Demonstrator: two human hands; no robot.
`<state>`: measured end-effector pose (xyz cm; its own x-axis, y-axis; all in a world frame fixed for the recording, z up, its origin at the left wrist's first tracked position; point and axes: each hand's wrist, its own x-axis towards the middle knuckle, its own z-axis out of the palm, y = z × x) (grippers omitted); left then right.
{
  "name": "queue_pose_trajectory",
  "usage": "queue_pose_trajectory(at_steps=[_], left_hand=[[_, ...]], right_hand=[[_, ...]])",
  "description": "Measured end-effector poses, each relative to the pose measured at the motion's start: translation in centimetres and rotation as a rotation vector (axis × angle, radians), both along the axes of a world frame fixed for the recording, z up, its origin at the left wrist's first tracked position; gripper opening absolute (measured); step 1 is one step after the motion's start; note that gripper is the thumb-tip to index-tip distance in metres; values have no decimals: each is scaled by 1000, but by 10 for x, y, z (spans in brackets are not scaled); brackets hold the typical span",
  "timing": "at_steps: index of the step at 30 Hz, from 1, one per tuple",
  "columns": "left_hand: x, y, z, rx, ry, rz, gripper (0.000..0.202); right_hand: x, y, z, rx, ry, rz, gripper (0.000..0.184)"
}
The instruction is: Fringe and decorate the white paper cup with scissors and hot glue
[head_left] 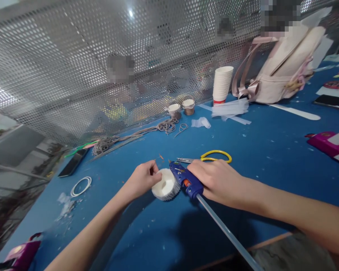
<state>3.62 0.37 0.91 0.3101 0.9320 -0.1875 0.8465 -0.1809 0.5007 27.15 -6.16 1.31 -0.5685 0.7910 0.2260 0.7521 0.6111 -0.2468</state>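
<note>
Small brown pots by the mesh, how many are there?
2. The left pot stands by the mesh, behind the cord bundle; the right pot sits beside it, toward the paper cup stack. No others show.

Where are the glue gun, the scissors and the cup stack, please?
glue gun (pixel 190 185): head view, blue body.
scissors (pixel 216 151): head view, yellow handle loop.
cup stack (pixel 222 84): head view, side wall.

White pleated cup (pixel 164 187) beside blue glue gun (pixel 185 180)
</note>
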Motion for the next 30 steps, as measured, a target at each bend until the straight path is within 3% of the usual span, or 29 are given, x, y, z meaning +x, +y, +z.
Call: queue_pose_trajectory(at_steps=[4, 9, 13, 16, 20, 25, 30], left_hand=[[5, -7, 1, 133, 149, 47, 14], [14, -18, 11, 294, 596, -47, 12], [24, -22, 17, 310, 800, -134, 18], [31, -24, 21, 262, 849, -158, 20], [26, -22, 28, 227, 756, -168, 33], [-11, -18, 47, 190, 223, -250, 43], [-45, -17, 56, 295, -48, 48, 35]], right_hand=[[-1, 2, -1, -3, -16, -7, 9], [-2, 2, 1, -23, -47, -13, 10], [-2, 1, 1, -16, -49, -18, 10], [-2, 2, 0, -8, -35, -18, 11], [0, 2, 1, -18, -24, -16, 14], [2, 3, 2, -6, -4, -30, 14], [5, 5, -4, 37, 44, -33, 12]])
